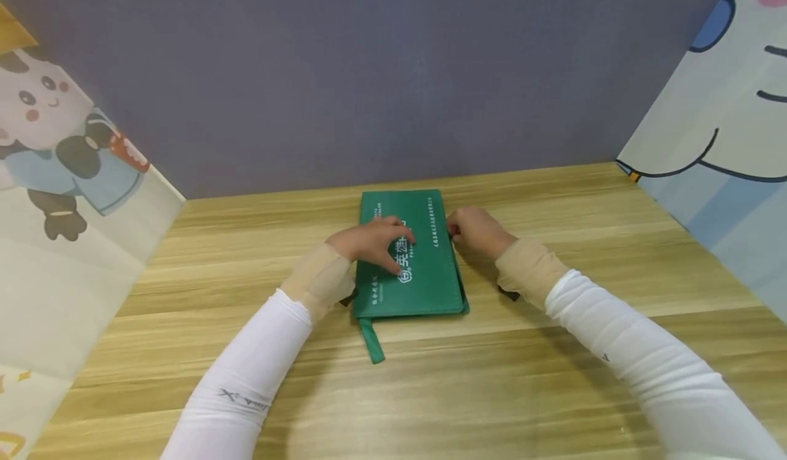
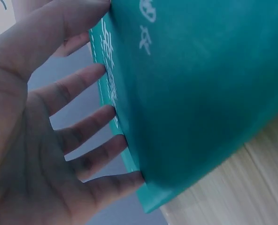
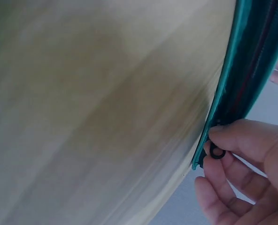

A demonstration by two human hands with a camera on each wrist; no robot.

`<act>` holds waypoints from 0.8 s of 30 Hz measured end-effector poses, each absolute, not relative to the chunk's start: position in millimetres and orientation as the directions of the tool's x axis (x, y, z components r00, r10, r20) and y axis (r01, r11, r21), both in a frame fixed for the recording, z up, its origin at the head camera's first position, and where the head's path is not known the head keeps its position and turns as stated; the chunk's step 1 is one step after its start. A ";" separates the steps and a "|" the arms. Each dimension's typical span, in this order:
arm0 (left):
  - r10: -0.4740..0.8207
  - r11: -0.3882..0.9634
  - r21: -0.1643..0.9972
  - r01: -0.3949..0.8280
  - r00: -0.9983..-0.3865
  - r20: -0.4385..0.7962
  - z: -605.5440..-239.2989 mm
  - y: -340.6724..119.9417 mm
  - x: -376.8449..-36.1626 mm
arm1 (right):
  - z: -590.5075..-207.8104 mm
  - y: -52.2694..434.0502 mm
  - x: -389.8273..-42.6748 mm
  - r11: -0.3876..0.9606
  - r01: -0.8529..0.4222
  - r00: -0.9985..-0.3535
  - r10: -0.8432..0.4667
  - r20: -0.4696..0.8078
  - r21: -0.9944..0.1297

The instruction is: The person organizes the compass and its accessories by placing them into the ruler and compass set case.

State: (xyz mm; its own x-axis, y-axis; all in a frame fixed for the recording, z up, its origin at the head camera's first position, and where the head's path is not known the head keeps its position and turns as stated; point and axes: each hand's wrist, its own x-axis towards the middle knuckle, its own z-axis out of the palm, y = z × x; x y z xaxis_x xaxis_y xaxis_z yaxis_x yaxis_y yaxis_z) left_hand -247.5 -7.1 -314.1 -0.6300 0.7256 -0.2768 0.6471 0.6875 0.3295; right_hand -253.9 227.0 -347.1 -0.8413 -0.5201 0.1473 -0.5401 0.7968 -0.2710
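Note:
A flat green pouch (image 1: 418,282) with white lettering lies on the wooden table. My left hand (image 1: 376,241) rests on its top face, fingers spread and bent a little, and the left wrist view shows its fingertips touching the green cover (image 2: 190,93). At the pouch's right side, my right hand (image 1: 479,231) pinches a small black zipper pull (image 3: 217,151) with a ring end between thumb and fingers. Along that side the edges (image 3: 251,70) stand apart, and the inside looks dark. A green strap (image 1: 371,340) sticks out from the near left corner.
The table (image 1: 246,378) has a light wood grain. Behind it rises a grey-blue panel (image 1: 393,70). Cartoon-printed panels flank it on the left (image 1: 67,132) and right (image 1: 732,104).

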 end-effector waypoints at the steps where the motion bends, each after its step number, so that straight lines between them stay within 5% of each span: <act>1: 0.718 0.696 0.326 0.640 -0.637 -0.281 -313.7 -6.6 -246.8 | -347.0 226.5 -254.1 0.799 -0.538 -0.843 -0.517 0.149 -0.270; 24: 0.655 0.756 0.283 0.591 -0.671 -0.347 -312.1 0.1 -246.7 | -347.3 239.9 -231.4 0.736 -0.581 -0.803 -0.589 0.094 -0.347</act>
State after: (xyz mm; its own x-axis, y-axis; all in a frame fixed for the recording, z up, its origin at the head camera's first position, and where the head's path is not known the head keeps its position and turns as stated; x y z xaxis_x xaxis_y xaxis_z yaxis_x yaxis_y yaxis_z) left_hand -246.7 0.1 -312.1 -0.6715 0.6547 -0.3472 0.5905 0.7558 0.2830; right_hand -231.4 239.9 -347.3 -0.8025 -0.5892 0.0940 -0.5810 0.7361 -0.3473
